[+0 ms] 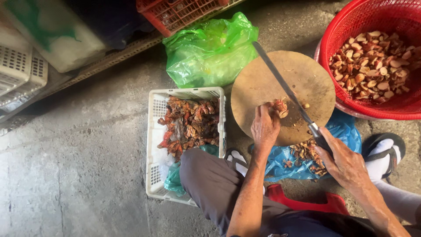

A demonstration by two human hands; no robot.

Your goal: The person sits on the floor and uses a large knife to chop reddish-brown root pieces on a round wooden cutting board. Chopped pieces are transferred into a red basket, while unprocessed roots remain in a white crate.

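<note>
From above, my left hand [264, 127] pinches a small, hard-looking husked nut [280, 107] on the round wooden board [263, 87], best held by its near end, while my right hand [346, 164] grips the long knife [280, 81] beside it, over rough concrete floor [79, 145] crowded with baskets.

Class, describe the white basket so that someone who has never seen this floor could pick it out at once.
Start at the round wooden chopping board on the concrete floor. Directly to its left, touching the board's edge, stands the white plastic basket, below the green plastic bag. Unlike the round red basket of pale cut pieces, it is rectangular and filled with reddish-brown husks.
</note>
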